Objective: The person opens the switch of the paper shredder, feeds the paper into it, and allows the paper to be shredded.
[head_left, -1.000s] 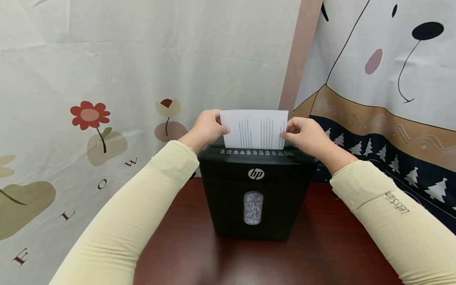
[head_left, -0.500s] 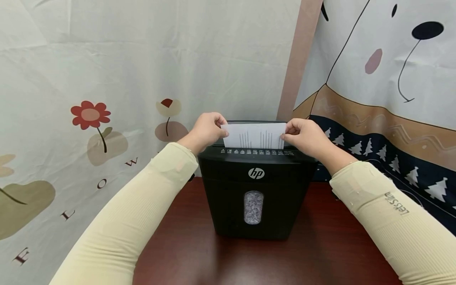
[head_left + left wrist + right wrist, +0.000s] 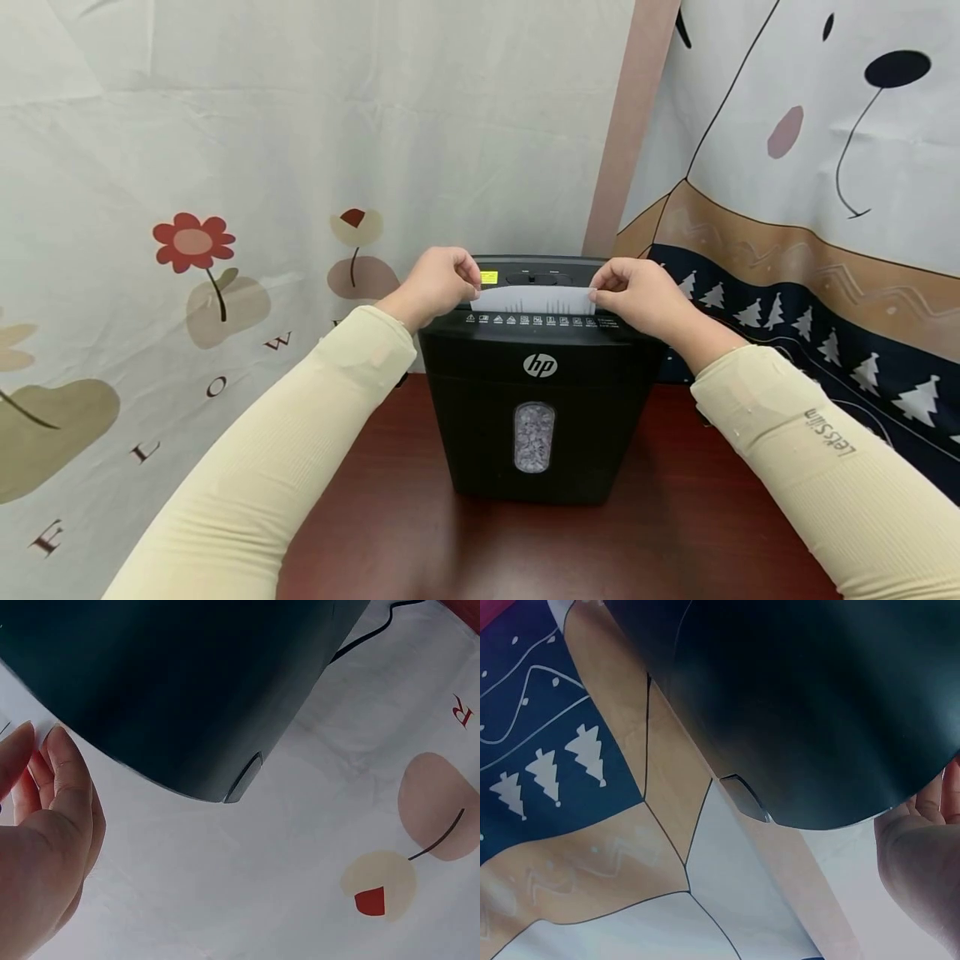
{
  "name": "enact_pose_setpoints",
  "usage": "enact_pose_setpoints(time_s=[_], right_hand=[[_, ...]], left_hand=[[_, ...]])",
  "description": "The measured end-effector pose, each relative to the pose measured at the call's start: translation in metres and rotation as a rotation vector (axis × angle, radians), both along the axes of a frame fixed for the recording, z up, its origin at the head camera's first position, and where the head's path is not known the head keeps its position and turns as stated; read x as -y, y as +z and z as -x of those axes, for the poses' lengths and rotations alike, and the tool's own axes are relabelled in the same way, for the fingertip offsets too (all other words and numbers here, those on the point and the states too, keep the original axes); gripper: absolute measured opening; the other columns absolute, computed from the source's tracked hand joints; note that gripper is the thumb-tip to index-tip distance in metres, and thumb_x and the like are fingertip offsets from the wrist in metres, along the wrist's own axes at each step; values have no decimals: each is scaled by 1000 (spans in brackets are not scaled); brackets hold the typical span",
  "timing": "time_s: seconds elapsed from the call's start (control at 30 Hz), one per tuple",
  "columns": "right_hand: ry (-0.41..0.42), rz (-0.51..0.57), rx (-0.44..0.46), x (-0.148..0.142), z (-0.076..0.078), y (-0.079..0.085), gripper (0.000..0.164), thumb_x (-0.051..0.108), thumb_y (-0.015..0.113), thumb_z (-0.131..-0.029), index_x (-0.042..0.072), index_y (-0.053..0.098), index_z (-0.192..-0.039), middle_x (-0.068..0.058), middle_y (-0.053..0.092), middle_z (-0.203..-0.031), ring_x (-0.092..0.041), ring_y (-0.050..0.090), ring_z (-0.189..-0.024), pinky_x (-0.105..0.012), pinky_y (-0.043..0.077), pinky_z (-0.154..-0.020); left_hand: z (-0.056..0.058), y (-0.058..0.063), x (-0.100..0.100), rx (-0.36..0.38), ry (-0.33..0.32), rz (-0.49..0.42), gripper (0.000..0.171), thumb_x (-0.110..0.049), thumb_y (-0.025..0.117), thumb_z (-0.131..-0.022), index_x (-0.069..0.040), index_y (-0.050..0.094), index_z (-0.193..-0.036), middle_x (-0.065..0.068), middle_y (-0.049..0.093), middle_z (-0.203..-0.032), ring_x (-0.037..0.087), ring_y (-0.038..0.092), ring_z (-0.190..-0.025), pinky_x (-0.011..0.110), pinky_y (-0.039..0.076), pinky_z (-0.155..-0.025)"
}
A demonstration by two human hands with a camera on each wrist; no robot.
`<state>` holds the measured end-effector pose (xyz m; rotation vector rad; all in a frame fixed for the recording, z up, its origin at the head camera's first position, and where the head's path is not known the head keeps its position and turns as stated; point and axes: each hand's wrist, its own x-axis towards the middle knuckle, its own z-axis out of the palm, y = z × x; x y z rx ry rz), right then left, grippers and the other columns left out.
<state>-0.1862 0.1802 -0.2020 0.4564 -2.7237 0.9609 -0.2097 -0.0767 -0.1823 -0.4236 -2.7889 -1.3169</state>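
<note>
A black paper shredder (image 3: 480,417) with an hp logo stands upright on the table. From its top slot rises a short strip of a white sheet of paper (image 3: 531,298) with printed lines; its lower part is hidden inside. My left hand (image 3: 441,287) has thumb and forefinger at the sheet's upper left corner, pinching it. At the upper right corner my right hand (image 3: 637,296) pinches the sheet between thumb and fingertips. The left wrist view has my left hand (image 3: 52,825) beside the shredder's rim; only part of my right hand (image 3: 922,855) shows in the right wrist view.
Shredded paper (image 3: 533,437) fills the shredder's front window. A yellow label (image 3: 488,277) is on its top, left of the controls. The dark red table (image 3: 517,550) extends in front. Behind hang printed curtains (image 3: 480,125), and a black cord (image 3: 375,631) runs by the shredder.
The sheet has sunk steadily into the slot, so much less of it shows. Both hands have moved down with it, and the yellow label and top controls have come into view.
</note>
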Motion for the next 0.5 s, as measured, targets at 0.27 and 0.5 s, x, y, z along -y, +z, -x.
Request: enact_pose_setpoints(time_s=[0.27,0.5], right_hand=[[6,-9,18,-1,1,-5,9,10,57,-87,5,60,-94,-11,61,-94,-23,54,-87,-41,43,-81],[5,-17,26,-1,0,-8,12,11,56,-88,5,60,-97,-11,60,-97,-23,54,-89,-40,44,-80]], left_hand=[[0,-5,1,-9,-9,26,9,6,58,-81,-2,54,-82,5,54,-79,21,50,-78,28,42,-66],[2,-7,5,-41,-2,103,10,0,61,-80,-3,55,-87,8,56,-85,22,52,-81,30,42,-70]])
